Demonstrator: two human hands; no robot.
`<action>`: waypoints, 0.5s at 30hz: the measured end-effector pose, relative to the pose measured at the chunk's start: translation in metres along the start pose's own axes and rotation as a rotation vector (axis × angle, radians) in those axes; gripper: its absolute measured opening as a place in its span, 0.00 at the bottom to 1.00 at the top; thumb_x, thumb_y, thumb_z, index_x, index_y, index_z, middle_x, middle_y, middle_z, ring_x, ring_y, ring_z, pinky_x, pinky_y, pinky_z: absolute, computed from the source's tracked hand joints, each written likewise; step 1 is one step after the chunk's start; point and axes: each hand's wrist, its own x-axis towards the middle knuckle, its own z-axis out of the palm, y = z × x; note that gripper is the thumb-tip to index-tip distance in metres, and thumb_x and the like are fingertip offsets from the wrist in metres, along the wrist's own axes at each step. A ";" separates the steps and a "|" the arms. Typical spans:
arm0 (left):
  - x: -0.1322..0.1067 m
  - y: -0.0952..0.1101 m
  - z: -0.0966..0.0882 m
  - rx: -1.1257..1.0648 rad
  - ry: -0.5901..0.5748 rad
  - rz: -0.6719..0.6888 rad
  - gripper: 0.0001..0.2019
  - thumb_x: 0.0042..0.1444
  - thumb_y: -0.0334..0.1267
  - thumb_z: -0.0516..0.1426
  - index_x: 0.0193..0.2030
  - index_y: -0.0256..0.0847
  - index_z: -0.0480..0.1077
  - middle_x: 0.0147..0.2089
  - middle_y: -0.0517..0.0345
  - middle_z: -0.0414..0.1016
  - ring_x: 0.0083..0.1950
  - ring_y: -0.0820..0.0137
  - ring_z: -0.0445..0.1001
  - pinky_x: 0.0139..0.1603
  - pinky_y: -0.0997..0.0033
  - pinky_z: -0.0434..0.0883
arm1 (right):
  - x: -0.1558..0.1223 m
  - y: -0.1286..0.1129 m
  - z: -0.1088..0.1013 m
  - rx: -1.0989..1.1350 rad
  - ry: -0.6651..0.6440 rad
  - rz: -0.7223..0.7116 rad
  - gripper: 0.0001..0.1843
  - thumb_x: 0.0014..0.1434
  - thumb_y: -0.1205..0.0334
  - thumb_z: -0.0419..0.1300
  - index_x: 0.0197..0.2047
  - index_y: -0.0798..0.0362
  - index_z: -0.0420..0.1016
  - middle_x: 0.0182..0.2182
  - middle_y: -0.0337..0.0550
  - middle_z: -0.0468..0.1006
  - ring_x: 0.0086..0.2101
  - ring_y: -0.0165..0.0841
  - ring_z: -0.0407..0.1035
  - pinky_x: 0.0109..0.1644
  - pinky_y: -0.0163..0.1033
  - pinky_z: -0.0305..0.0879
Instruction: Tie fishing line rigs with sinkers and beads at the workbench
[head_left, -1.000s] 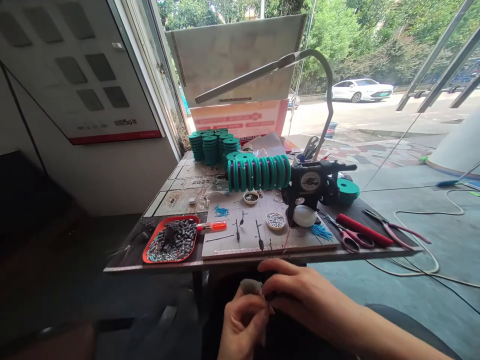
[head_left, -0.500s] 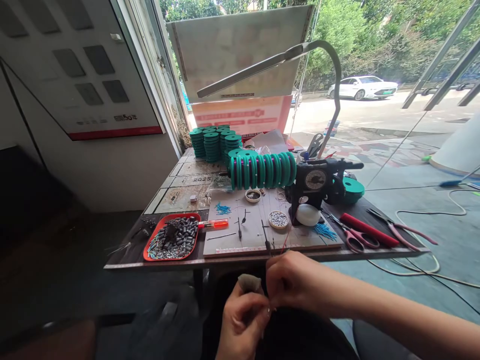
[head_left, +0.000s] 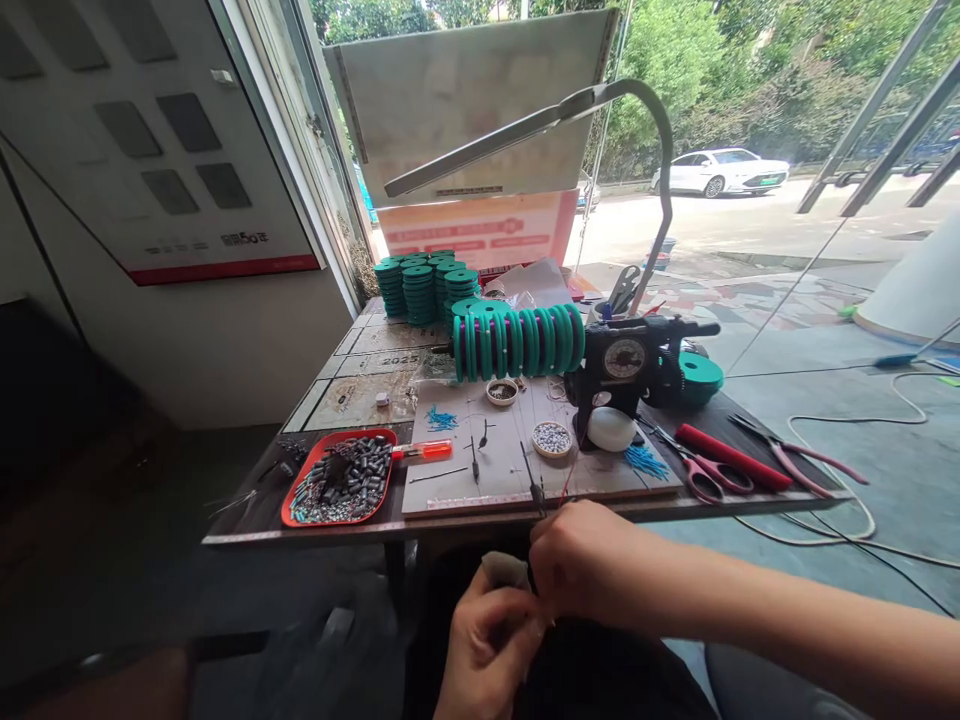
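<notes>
My left hand (head_left: 486,640) is closed below the table's front edge, with a small grey pad (head_left: 504,570) on its fingertip. My right hand (head_left: 592,572) is pinched against it, fingers pressed together on something too small to name. A thin red thread (head_left: 571,472) runs from my right hand up over the white work board (head_left: 510,470) toward the black winding device (head_left: 626,372). A row of green spools (head_left: 517,343) sits on that device's shaft.
A red tray (head_left: 339,487) of small grey parts lies at the front left. Stacked green spools (head_left: 424,290) stand at the back. Red-handled scissors (head_left: 701,475), pliers (head_left: 799,455), a dish of beads (head_left: 552,438) and a bent desk lamp (head_left: 570,110) share the table. Cables (head_left: 840,530) trail on the floor at right.
My right hand has moved up and closed into a tighter pinch against my left fingers. The view has shifted slightly.
</notes>
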 end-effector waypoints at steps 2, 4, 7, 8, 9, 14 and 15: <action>0.000 -0.001 0.000 0.004 -0.013 0.003 0.13 0.53 0.44 0.58 0.27 0.35 0.75 0.33 0.52 0.63 0.36 0.72 0.65 0.35 0.78 0.62 | 0.000 0.001 0.000 -0.014 0.014 -0.006 0.06 0.49 0.69 0.63 0.22 0.58 0.75 0.19 0.37 0.68 0.21 0.22 0.54 0.26 0.30 0.47; -0.001 -0.001 0.000 -0.013 -0.023 -0.005 0.14 0.53 0.45 0.58 0.27 0.36 0.75 0.33 0.52 0.63 0.34 0.74 0.64 0.33 0.78 0.61 | -0.001 0.001 -0.005 0.070 -0.011 0.002 0.04 0.49 0.70 0.63 0.23 0.59 0.76 0.20 0.36 0.68 0.22 0.22 0.57 0.25 0.28 0.49; -0.003 -0.001 0.000 -0.050 -0.036 -0.015 0.14 0.54 0.46 0.57 0.28 0.36 0.75 0.33 0.53 0.61 0.33 0.75 0.62 0.32 0.78 0.60 | -0.002 -0.001 -0.015 0.293 -0.101 0.048 0.01 0.48 0.71 0.65 0.27 0.60 0.78 0.21 0.36 0.69 0.23 0.21 0.60 0.25 0.25 0.52; -0.003 -0.002 -0.001 -0.058 -0.043 -0.010 0.14 0.54 0.45 0.58 0.28 0.36 0.75 0.33 0.54 0.61 0.34 0.75 0.62 0.33 0.78 0.60 | -0.003 -0.002 -0.018 0.344 -0.126 0.062 0.02 0.48 0.71 0.65 0.28 0.61 0.78 0.22 0.36 0.69 0.23 0.21 0.60 0.25 0.24 0.53; -0.003 -0.002 -0.001 -0.066 -0.046 -0.001 0.13 0.54 0.44 0.58 0.27 0.36 0.74 0.33 0.54 0.61 0.34 0.75 0.62 0.34 0.78 0.60 | -0.003 -0.002 -0.020 0.368 -0.142 0.070 0.02 0.48 0.72 0.65 0.28 0.61 0.78 0.22 0.36 0.69 0.23 0.21 0.61 0.25 0.24 0.53; -0.002 -0.002 -0.002 -0.069 -0.056 0.008 0.14 0.54 0.44 0.57 0.27 0.36 0.74 0.33 0.54 0.61 0.33 0.76 0.62 0.33 0.78 0.60 | -0.001 -0.002 -0.018 0.335 -0.124 0.038 0.01 0.48 0.73 0.64 0.27 0.61 0.78 0.21 0.35 0.68 0.23 0.20 0.59 0.24 0.24 0.52; -0.002 -0.002 -0.002 -0.060 -0.047 0.009 0.14 0.54 0.45 0.57 0.27 0.35 0.74 0.33 0.54 0.61 0.33 0.76 0.63 0.33 0.78 0.60 | -0.001 -0.003 -0.017 0.305 -0.106 0.036 0.01 0.47 0.73 0.64 0.27 0.61 0.77 0.20 0.34 0.67 0.22 0.20 0.58 0.24 0.24 0.51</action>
